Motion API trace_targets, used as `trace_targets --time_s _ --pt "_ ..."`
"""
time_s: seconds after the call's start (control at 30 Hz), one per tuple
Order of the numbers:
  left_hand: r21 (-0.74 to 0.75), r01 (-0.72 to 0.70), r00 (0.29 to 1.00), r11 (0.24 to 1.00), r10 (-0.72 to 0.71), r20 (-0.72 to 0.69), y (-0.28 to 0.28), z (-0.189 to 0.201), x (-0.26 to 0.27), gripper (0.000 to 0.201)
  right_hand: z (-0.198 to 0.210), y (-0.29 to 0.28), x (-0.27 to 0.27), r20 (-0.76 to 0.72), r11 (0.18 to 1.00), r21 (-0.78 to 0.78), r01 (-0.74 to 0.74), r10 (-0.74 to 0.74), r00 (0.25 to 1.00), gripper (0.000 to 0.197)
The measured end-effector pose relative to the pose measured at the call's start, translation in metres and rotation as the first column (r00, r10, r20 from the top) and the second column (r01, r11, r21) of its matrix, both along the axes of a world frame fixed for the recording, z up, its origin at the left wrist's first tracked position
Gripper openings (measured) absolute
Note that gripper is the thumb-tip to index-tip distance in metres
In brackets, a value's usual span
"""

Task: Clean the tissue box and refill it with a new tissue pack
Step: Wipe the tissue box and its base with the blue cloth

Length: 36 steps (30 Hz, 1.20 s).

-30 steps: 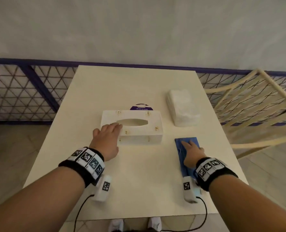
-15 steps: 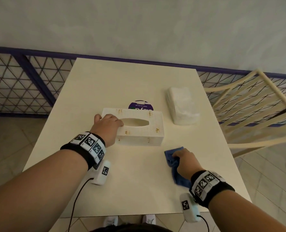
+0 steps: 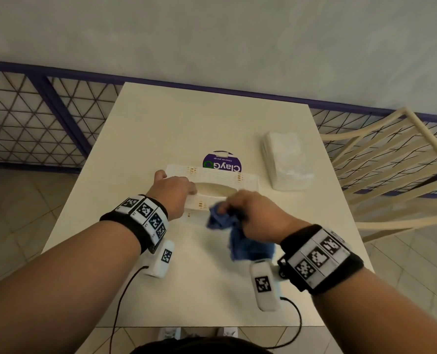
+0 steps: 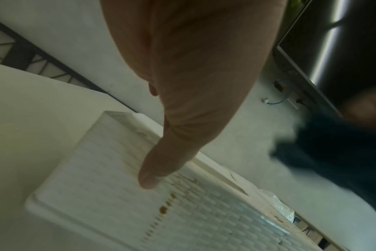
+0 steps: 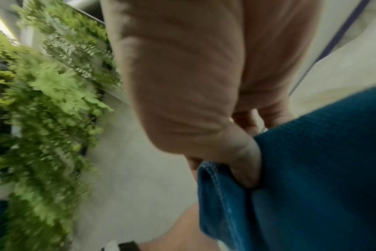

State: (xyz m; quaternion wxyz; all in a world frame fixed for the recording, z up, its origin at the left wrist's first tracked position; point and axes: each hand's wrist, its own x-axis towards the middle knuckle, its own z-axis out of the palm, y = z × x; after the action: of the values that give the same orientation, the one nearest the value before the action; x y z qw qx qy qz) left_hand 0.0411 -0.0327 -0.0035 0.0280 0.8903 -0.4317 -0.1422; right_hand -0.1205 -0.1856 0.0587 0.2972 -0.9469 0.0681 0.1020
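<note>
The white tissue box with an oval slot lies mid-table. My left hand grips its left end, fingers draped over the top. In the left wrist view the thumb presses on the box's patterned face. My right hand holds a bunched blue cloth just above the box's near right edge, and most of the cloth hangs below the hand. In the right wrist view the thumb is tucked into a fold of the cloth. The new tissue pack, wrapped in clear plastic, lies to the right of the box.
A round purple "ClayGo" label shows just behind the box. The cream table stands against a purple lattice railing. A cream chair stands at the table's right side. Sensor cables hang from both wrists.
My right hand gathered the flat blue cloth off the table and carried it up and left to the box. My left hand closed round the box's left end and stayed there.
</note>
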Motion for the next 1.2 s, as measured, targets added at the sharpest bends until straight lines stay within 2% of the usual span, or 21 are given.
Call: trace_targets --time_s 0.03,0.1,0.13,0.2,0.27,0.4,0.53,0.63,0.7,0.77,0.87,0.93,1.07,1.2 --pt "-0.016 -0.011 1.000 1.000 0.011 -0.008 0.000 0.000 0.000 0.058 -0.002 0.005 0.013 0.078 0.999 -0.045 -0.023 0.027 0.997 0.046" --pt "-0.054 -0.032 0.999 0.998 0.031 -0.016 0.001 -0.002 0.001 0.056 -0.022 0.016 0.040 0.085 0.980 -0.188 -0.066 0.083 0.993 0.052" --pt "-0.066 -0.034 0.999 0.997 0.034 -0.007 0.001 -0.004 0.001 0.054 -0.035 0.024 0.048 0.054 0.962 -0.253 -0.101 0.119 0.991 0.055" --pt "-0.068 -0.031 0.999 0.997 0.033 0.019 0.001 -0.006 0.001 0.050 -0.059 0.041 0.056 -0.037 0.936 -0.283 -0.209 0.207 0.978 0.065" --pt "-0.043 -0.021 0.999 0.999 0.023 0.032 -0.001 -0.005 0.001 0.048 -0.075 0.049 0.051 -0.191 0.921 -0.299 -0.249 0.198 0.961 0.078" --pt "-0.010 0.016 0.999 1.000 -0.016 0.033 0.000 -0.004 0.002 0.050 -0.079 0.020 0.030 -0.209 0.946 -0.271 -0.180 0.125 0.970 0.077" --pt "-0.010 0.017 1.000 1.000 -0.017 -0.004 -0.001 -0.003 0.004 0.058 -0.073 -0.017 -0.003 -0.189 0.957 -0.289 0.000 -0.057 0.980 0.077" --pt "-0.034 -0.012 0.999 0.999 0.011 -0.035 0.000 -0.002 0.003 0.063 -0.074 -0.010 -0.010 -0.166 0.945 -0.314 0.093 -0.151 0.974 0.074" --pt "-0.045 -0.021 0.999 0.999 0.019 -0.039 0.001 -0.001 0.002 0.064 -0.076 0.005 0.003 -0.150 0.953 -0.295 0.072 -0.120 0.981 0.067" --pt "-0.034 -0.015 1.000 0.999 0.014 -0.015 0.000 0.000 0.002 0.061 -0.076 0.023 0.024 -0.142 0.961 -0.276 -0.018 -0.023 0.990 0.065" --pt "0.007 0.001 0.999 1.000 -0.002 0.051 -0.005 0.000 0.001 0.051 -0.077 0.044 0.054 -0.169 0.946 -0.279 -0.165 0.121 0.978 0.076" --pt "0.030 -0.002 0.997 1.000 0.000 0.072 -0.007 0.001 0.000 0.051 -0.078 0.046 0.059 -0.183 0.930 -0.303 -0.208 0.157 0.970 0.083" --pt "0.051 0.006 0.997 0.999 -0.010 0.078 -0.009 0.005 -0.003 0.058 -0.077 0.006 0.023 -0.182 0.937 -0.310 -0.158 0.104 0.978 0.083" --pt "0.042 0.002 1.000 0.999 -0.003 0.024 -0.006 0.003 -0.001 0.066 -0.077 -0.035 -0.018 -0.112 0.936 -0.349 -0.052 0.013 0.994 0.064"
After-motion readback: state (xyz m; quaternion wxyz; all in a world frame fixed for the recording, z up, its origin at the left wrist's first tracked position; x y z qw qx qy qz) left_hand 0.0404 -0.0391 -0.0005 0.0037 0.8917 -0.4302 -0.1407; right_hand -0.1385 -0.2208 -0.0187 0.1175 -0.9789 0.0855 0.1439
